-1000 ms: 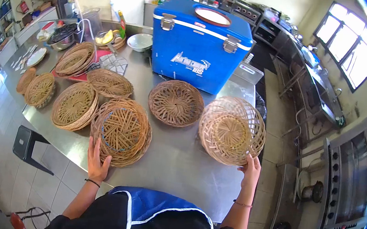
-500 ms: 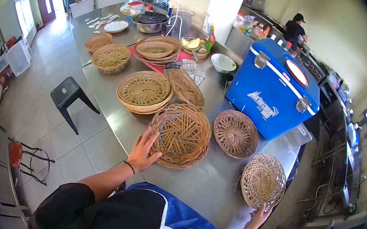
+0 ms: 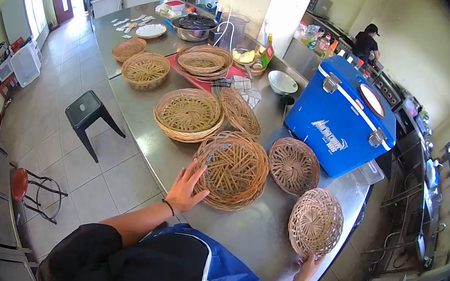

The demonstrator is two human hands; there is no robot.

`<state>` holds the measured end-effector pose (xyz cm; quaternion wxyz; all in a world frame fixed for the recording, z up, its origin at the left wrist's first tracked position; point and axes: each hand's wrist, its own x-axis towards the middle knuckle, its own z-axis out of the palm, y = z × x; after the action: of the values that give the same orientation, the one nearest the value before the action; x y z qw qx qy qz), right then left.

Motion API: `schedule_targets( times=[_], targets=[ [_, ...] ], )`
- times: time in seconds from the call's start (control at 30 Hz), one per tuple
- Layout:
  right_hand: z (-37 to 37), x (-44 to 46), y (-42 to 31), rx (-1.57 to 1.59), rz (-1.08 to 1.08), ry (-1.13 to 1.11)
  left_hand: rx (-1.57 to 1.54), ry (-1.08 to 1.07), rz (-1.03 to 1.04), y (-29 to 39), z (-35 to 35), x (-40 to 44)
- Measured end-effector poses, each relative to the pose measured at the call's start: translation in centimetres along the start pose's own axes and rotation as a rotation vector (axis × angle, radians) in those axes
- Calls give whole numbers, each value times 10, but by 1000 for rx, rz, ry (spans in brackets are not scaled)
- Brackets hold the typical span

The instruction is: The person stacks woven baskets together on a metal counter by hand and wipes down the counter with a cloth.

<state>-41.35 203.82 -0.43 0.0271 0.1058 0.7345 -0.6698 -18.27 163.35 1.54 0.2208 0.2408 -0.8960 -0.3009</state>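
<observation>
My left hand (image 3: 187,188) lies with its fingers spread against the near left rim of a stack of brown wicker baskets (image 3: 232,170), the top one marked with a blue ring. At the right, my right hand (image 3: 309,262) grips the near rim of a light woven basket (image 3: 315,223), its fingers partly hidden below the rim. A darker round basket (image 3: 294,166) lies between the stack and the light basket. Beyond the stack are an oval basket (image 3: 240,112) leaning on its neighbour and a pale round basket stack (image 3: 188,114).
A blue cooler (image 3: 341,119) with a plate on its lid stands at the back right of the steel table (image 3: 247,229). Farther back are a white bowl (image 3: 282,83), more baskets (image 3: 145,70) and a metal pot (image 3: 192,28). A black stool (image 3: 84,109) stands left. A person (image 3: 366,45) is at the far counter.
The view has turned left since the first frame. The light basket in my right hand has moved closer to the dark basket since half a second ago. My left hand stays at the stack.
</observation>
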Motion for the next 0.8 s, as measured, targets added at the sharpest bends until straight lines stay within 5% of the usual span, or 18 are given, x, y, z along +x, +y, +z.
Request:
schedule_targets(
  times=[0.33,0.6,0.8],
  targets=[
    [4,-57,-19,82,85,176,-211,-72,121,-30,-16,23],
    [30,-100,-32,-145,-196,256,-254,-344,328,-75,-35,47],
    [144,-125,-57,-75,-32,-281,-290,-282,391,-76,-35,45]
  ],
)
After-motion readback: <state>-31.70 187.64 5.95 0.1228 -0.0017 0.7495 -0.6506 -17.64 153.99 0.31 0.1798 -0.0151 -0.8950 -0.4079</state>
